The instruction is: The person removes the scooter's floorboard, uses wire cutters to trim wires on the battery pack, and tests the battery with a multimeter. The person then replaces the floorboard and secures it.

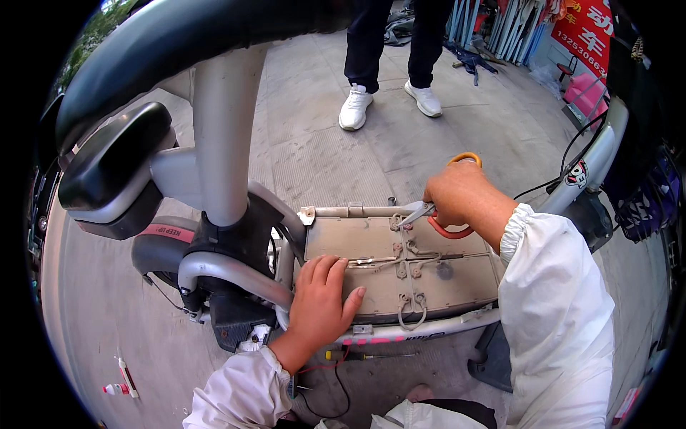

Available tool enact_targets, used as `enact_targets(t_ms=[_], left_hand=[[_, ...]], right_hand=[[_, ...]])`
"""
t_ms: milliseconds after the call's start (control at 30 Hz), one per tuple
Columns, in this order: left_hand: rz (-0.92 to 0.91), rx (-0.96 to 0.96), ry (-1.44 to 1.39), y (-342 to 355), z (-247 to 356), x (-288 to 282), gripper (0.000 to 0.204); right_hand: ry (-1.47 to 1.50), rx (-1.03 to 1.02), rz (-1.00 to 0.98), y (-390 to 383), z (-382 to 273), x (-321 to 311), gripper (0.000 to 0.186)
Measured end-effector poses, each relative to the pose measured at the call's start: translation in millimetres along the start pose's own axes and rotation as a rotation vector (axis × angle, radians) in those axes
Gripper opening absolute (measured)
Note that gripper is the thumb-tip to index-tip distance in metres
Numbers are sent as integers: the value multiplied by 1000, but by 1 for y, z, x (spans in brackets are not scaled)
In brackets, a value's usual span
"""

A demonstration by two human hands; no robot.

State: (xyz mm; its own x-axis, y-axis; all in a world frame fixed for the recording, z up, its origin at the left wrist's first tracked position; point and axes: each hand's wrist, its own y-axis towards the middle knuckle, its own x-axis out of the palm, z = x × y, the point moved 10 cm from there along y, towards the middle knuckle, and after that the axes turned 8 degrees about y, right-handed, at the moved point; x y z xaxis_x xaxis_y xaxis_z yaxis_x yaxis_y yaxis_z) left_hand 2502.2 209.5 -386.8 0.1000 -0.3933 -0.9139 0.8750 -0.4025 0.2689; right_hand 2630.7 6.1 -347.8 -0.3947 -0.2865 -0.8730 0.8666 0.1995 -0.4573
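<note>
My right hand [461, 196] is closed round a pair of scissors [416, 214] with orange-red looped handles. The pale blades point down and left at a terminal near the far middle of the dusty batteries [343, 238]. Several batteries sit side by side in the silver frame of an electric scooter [227, 136]. Short cables [413, 312] link their terminals. My left hand [321, 297] lies with fingers stretched over the batteries' left edge and the frame, close to a thin pale cable [368, 262]. It holds nothing that I can see.
On the ground below the frame lie a yellow-and-black screwdriver [336, 355] and a black wire [346, 393]. A small bottle [114, 390] lies at the far left. Beyond the scooter stands a person in white shoes [355, 107]. The scooter's saddle [114, 161] juts out on the left.
</note>
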Motion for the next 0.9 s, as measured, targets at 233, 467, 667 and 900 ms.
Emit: enact_targets(t_ms=[233,467,667,900], left_hand=[[40,-1,-42,2,-1,-2,55],[33,-43,-104,2,-6,-7,52],[56,-22,-103,2,-5,-9,53],[45,-36,-129,1,-7,-4,58]], right_hand=[[-61,11,-76,25,-19,-4,31],[52,60,-86,12,2,-10,31],[93,88,-84,6,11,-1,36],[22,57,-73,6,2,-3,33]])
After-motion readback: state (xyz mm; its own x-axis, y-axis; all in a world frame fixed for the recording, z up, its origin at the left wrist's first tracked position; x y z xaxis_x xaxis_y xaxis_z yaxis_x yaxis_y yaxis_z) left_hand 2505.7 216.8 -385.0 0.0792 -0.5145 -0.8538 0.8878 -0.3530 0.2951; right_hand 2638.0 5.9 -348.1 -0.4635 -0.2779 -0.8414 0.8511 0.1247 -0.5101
